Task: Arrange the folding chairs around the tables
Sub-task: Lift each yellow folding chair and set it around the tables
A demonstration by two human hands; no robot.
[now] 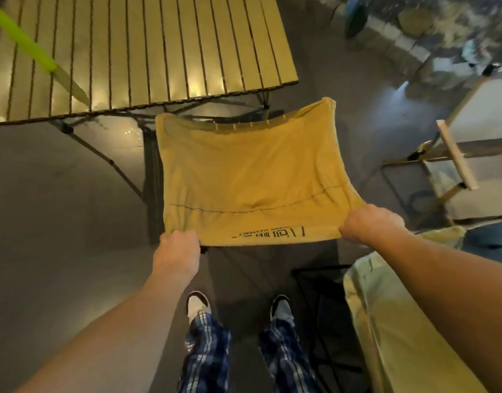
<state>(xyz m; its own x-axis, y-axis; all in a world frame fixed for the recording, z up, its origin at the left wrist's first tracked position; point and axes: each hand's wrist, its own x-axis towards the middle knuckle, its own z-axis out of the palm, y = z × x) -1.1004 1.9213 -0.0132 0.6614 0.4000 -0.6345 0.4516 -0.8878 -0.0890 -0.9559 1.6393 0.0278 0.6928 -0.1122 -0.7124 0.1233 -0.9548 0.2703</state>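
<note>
A folding chair (244,171) with a mustard-yellow fabric seat and back stands in front of me, its far edge just below the corner of a slatted yellow folding table (147,49). My left hand (179,248) grips the near left corner of the chair's backrest top. The near right corner is clutched by my right hand (372,224). Black printed lettering runs along the near edge between my hands. The chair's legs are mostly hidden under the fabric.
A second pale folding chair (391,316) with a black frame sits at my right, close to my right leg. A white table with a wooden frame (457,154) stands further right. A green pole (25,43) lies across the slatted table. The floor is grey concrete.
</note>
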